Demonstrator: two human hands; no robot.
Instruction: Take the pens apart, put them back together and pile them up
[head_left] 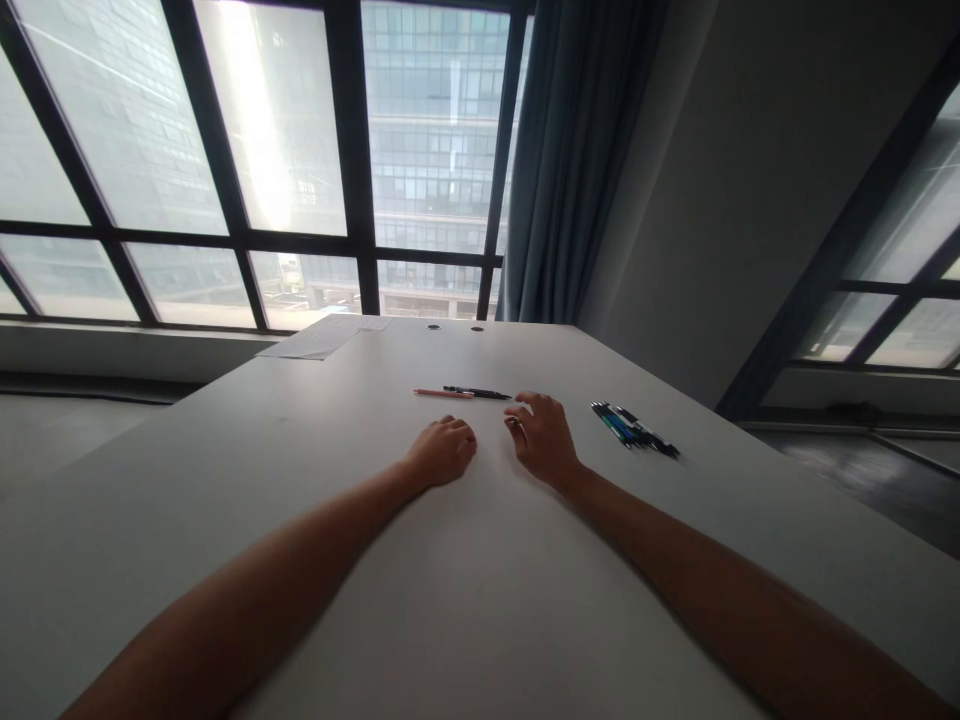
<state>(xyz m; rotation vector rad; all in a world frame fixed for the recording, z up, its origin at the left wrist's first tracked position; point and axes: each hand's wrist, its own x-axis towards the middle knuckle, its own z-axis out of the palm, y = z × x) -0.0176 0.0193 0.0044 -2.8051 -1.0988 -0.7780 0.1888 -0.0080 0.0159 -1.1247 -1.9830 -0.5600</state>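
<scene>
The black pen (477,393) lies flat on the white counter (420,600), end to end with an orange pencil (442,393), so the 2 form one line running left to right just beyond the person's hands. Both lie on their sides, which keeps them from rolling on the smooth top and leaves their whole length free to be picked up from above.

The right hand (541,438) rests palm down on the counter, just short of the black pen's right end. Its grip is loosely open: the fingers curl forward with the fingertips (525,402) near the pen tip, and I cannot tell whether they touch it. Something small and dark shows near the thumb, too small to make out, so I cannot say whether it is held.

The left hand (442,452) lies beside the right hand, apart from it, with its fingers curled under into a loose fist. That grip is closed, yet nothing shows inside it, and it sits clear of the orange pencil.

A bundle of pens (634,428), dark with blue and green among them, lies to the right of the right hand, gathered side by side and angled, well apart from the 2 in line. A sheet of paper (322,337) lies at the far left corner of the counter, near the window (285,160).
</scene>
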